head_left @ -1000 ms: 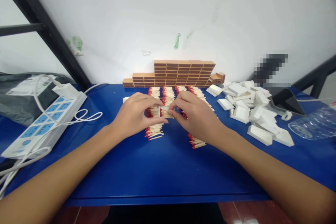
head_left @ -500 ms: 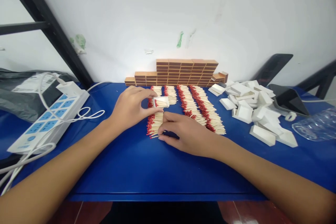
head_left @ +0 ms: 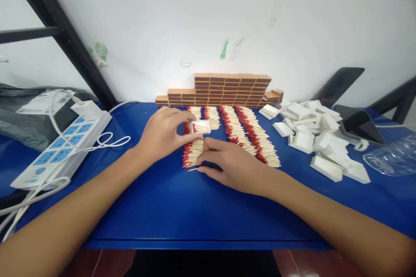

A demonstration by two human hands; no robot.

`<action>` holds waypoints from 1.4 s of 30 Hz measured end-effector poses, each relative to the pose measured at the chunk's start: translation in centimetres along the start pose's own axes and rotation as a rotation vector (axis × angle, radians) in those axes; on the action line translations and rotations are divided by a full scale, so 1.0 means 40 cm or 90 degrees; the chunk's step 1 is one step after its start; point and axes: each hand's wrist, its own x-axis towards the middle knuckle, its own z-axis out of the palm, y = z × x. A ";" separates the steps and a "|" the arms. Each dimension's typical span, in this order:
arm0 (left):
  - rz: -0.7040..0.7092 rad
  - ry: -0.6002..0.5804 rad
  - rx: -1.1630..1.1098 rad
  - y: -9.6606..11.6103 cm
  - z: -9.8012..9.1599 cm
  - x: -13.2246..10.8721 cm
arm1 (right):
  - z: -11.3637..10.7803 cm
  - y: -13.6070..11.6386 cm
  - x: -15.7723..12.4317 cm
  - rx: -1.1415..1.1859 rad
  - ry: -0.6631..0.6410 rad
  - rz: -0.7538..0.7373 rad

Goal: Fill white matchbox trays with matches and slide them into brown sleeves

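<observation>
My left hand [head_left: 164, 133] holds a small white matchbox tray [head_left: 204, 127] between thumb and fingers, above the far part of the leftmost row of matches [head_left: 193, 151]. A few red-headed matches lie inside the tray. My right hand [head_left: 224, 162] is at the near end of that row, its thumb and forefinger pinched on a single match [head_left: 192, 169]. The match's red head points left. Three more rows of matches lie on the blue table [head_left: 195, 212], and my right hand hides part of the ones behind it.
Brown matchboxes [head_left: 232, 88] are stacked against the white wall. White empty trays [head_left: 303, 136] lie heaped at the right, beside a black dustpan-like object [head_left: 359, 123] and a clear plastic bottle [head_left: 393, 156]. A power strip [head_left: 65, 151] with white cables lies left, near a dark plastic bag [head_left: 29, 117].
The match at my right fingertips now lies slightly apart from the near end of the row. My left hand keeps hold of the tray; the view has shifted slightly.
</observation>
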 end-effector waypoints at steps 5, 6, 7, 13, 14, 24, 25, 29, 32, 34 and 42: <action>0.009 0.004 -0.003 -0.003 0.002 -0.001 | 0.003 0.002 -0.001 0.002 0.004 -0.002; 0.008 0.004 -0.001 -0.004 0.002 -0.001 | 0.004 0.002 -0.002 -0.001 0.006 -0.004; 0.006 0.003 0.001 -0.004 0.002 -0.001 | 0.004 0.003 -0.002 -0.003 0.007 -0.006; -0.005 -0.012 0.003 0.000 0.000 -0.001 | 0.009 0.000 0.003 0.016 -0.010 0.010; -0.004 -0.013 0.001 0.000 0.000 -0.001 | 0.010 -0.002 0.004 0.021 -0.015 0.016; -0.010 -0.036 -0.007 -0.005 0.006 -0.004 | -0.044 0.011 0.001 0.028 0.079 0.032; -0.006 -0.034 -0.009 -0.003 0.006 -0.004 | -0.052 0.022 0.003 0.009 0.126 0.038; 0.006 -0.011 -0.039 0.013 0.007 -0.005 | -0.063 0.061 0.009 -0.077 0.261 0.058; 0.000 -0.017 -0.071 0.027 0.007 -0.004 | -0.050 0.075 0.011 -0.108 0.278 0.057; -0.001 -0.028 -0.082 0.032 0.006 -0.004 | -0.039 0.077 0.011 -0.123 0.277 0.057; 0.019 -0.014 -0.091 0.030 0.005 -0.003 | -0.037 0.079 0.011 -0.122 0.250 0.059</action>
